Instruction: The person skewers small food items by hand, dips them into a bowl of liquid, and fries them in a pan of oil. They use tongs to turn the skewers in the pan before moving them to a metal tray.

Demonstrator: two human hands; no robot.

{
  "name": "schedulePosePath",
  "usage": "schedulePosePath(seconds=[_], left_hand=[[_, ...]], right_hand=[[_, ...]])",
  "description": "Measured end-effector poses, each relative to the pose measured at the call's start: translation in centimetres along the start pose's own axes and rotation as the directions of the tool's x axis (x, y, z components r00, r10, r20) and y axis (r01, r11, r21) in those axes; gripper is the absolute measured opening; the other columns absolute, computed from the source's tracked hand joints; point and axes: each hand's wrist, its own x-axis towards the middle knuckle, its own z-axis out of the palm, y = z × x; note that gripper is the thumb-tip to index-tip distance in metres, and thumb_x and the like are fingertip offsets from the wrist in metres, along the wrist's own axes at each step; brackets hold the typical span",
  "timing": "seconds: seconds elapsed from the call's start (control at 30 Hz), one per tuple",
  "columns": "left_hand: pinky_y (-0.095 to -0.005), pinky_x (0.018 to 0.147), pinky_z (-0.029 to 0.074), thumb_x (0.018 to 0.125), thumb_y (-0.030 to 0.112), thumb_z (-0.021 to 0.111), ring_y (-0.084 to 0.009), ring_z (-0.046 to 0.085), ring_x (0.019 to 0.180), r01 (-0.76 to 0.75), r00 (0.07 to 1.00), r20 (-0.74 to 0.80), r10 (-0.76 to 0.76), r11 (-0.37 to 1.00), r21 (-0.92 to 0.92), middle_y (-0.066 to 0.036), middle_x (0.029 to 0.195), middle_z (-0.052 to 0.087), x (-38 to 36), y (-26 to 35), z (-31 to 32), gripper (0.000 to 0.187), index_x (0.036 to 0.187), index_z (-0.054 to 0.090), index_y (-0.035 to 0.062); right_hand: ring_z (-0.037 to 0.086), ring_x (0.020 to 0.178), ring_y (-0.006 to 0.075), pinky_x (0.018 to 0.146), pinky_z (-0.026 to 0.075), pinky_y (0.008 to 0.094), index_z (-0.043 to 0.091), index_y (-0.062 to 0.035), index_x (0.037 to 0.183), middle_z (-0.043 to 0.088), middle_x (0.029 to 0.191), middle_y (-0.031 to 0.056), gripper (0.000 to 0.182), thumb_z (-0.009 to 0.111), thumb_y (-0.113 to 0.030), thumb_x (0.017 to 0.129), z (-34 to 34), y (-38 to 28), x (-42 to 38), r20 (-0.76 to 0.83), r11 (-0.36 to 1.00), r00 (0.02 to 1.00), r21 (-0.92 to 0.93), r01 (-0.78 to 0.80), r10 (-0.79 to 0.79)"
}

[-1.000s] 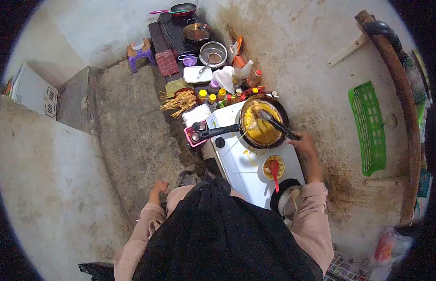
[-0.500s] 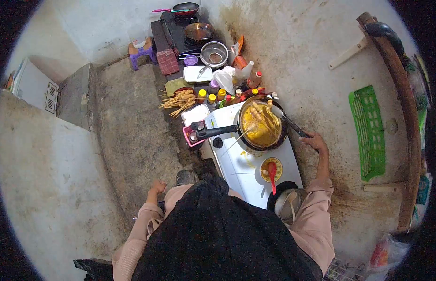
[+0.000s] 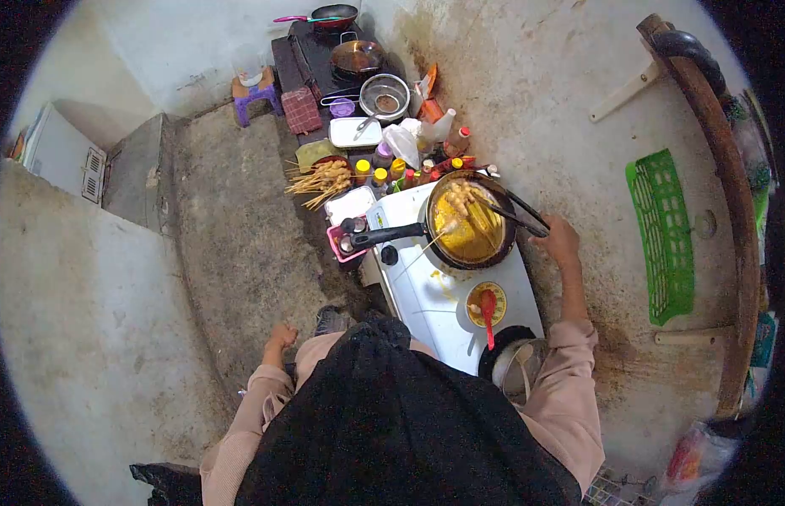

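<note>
My right hand (image 3: 561, 242) is closed round a pair of black tongs (image 3: 526, 218), whose two arms stand apart over the frying pan (image 3: 432, 205). Several coated skewers (image 3: 460, 199) lie at the upper part of the yellow oil (image 3: 468, 240), with the tong tips close beside them. One more skewer stick (image 3: 426, 248) leans out over the pan's lower left rim. The pan's black handle (image 3: 391, 236) points left across the white stove (image 3: 434, 312). My left hand (image 3: 283, 336) hangs low over the floor, its fingers loosely curled, nothing visible in it.
A patterned bowl (image 3: 474, 316) with a red spoon (image 3: 488, 314) sits on the stove near me, beside a lidded pot (image 3: 519, 364). Sauce bottles (image 3: 380, 179) crowd behind the pan. A pile of skewers (image 3: 325, 181) lies left of them. A green basket (image 3: 662, 236) rests at right.
The tongs have spread and turned, with both arms now showing. My right hand has moved slightly left and towards the wall behind. The skewers in the oil have shifted a little; my left hand stays put.
</note>
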Motion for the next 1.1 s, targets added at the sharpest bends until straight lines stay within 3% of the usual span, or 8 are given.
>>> schedulePosePath(seconds=[0.23, 0.37, 0.57, 0.63, 0.67, 0.73, 0.83, 1.1], left_hand=[[-0.0342, 0.052, 0.045, 0.071, 0.029, 0.053, -0.0228, 0.058, 0.052, 0.021, 1.000, -0.019, -0.018, 0.986, 0.167, -0.012, 0.057, 0.059, -1.9, 1.9, 0.0, 0.029, 0.059, 0.061, 0.0044], [-0.0341, 0.052, 0.045, 0.072, 0.030, 0.052, -0.0231, 0.058, 0.053, -0.004, 1.000, 0.017, 0.001, 0.987, 0.162, -0.011, 0.058, 0.060, -2.1, 2.3, -0.1, 0.030, 0.058, 0.061, 0.0048], [-0.0337, 0.054, 0.046, 0.073, 0.028, 0.051, -0.0227, 0.059, 0.055, -0.100, 0.995, 0.026, 0.097, 0.987, 0.128, -0.011, 0.059, 0.061, -4.0, 3.3, -1.1, 0.028, 0.060, 0.062, 0.0048], [-0.0336, 0.056, 0.046, 0.073, 0.027, 0.051, -0.0224, 0.059, 0.056, -0.099, 0.995, 0.011, 0.098, 0.983, 0.158, -0.010, 0.059, 0.061, -4.0, 3.2, -1.0, 0.028, 0.061, 0.062, 0.0048], [-0.0339, 0.059, 0.047, 0.073, 0.028, 0.050, -0.0226, 0.059, 0.058, -0.051, 0.999, 0.018, 0.049, 0.987, 0.153, -0.010, 0.060, 0.061, -5.0, 4.2, -1.3, 0.029, 0.062, 0.062, 0.0047], [-0.0342, 0.061, 0.047, 0.074, 0.030, 0.050, -0.0228, 0.060, 0.059, -0.002, 1.000, 0.023, -0.001, 0.989, 0.145, -0.010, 0.061, 0.061, -5.6, 4.7, -1.5, 0.030, 0.063, 0.062, 0.0047], [-0.0342, 0.062, 0.047, 0.074, 0.029, 0.050, -0.0231, 0.060, 0.060, -0.031, 0.999, -0.013, 0.034, 0.979, 0.201, -0.010, 0.062, 0.062, -4.3, 3.2, -0.8, 0.030, 0.064, 0.063, 0.0045], [-0.0339, 0.059, 0.046, 0.075, 0.028, 0.054, -0.0208, 0.059, 0.058, 0.024, 0.998, 0.049, -0.031, 0.991, 0.130, -0.008, 0.062, 0.062, -4.8, 3.5, -1.0, 0.027, 0.064, 0.063, 0.0050]], right_hand=[[0.055, 0.091, 0.0288, 0.074, 0.045, 0.0390, 0.052, -0.0162, 0.114, 0.057, 0.097, 0.0083, 0.057, 0.073, -0.027, 0.062, 2.2, -1.9, -4.0, -0.094, 0.978, 0.974, -0.061, 0.202, -0.207], [0.055, 0.091, 0.0295, 0.074, 0.045, 0.0404, 0.051, -0.0158, 0.115, 0.056, 0.098, 0.0092, 0.055, 0.072, -0.025, 0.064, 3.0, -3.8, -4.5, 0.012, 0.995, 0.998, -0.084, 0.061, -0.060], [0.058, 0.085, 0.0293, 0.073, 0.045, 0.0364, 0.055, -0.0125, 0.111, 0.060, 0.096, 0.0099, 0.052, 0.073, -0.023, 0.063, 2.3, -1.5, -3.6, -0.065, 0.973, 0.991, 0.191, 0.128, -0.118], [0.058, 0.084, 0.0211, 0.076, 0.045, 0.0303, 0.052, -0.0058, 0.116, 0.061, 0.094, 0.0087, 0.054, 0.072, -0.023, 0.068, 1.2, -0.3, -2.5, 0.246, 0.912, 0.963, 0.411, -0.003, -0.108], [0.058, 0.084, 0.0211, 0.076, 0.045, 0.0303, 0.052, -0.0058, 0.116, 0.061, 0.094, 0.0087, 0.054, 0.072, -0.023, 0.068, 2.5, 1.6, -1.6, 0.245, 0.912, 0.963, 0.410, 0.000, -0.110], [0.056, 0.061, 0.0122, 0.056, 0.044, 0.0262, 0.059, -0.0077, 0.103, 0.061, 0.071, 0.0044, 0.035, 0.067, -0.026, 0.074, 6.8, 5.8, 0.6, 0.364, 0.767, 0.919, 0.629, -0.124, -0.150], [0.050, 0.053, 0.0057, 0.046, 0.041, 0.0215, 0.060, -0.0064, 0.100, 0.057, 0.066, -0.0004, 0.030, 0.061, -0.029, 0.080, 4.9, 6.4, 0.9, 0.548, 0.635, 0.795, 0.717, -0.286, -0.261], [0.049, 0.052, 0.0051, 0.043, 0.040, 0.0186, 0.060, -0.0068, 0.099, 0.057, 0.067, -0.0020, 0.030, 0.056, -0.032, 0.083, 4.0, 7.1, 0.9, 0.639, 0.618, 0.713, 0.693, -0.372, -0.287]])
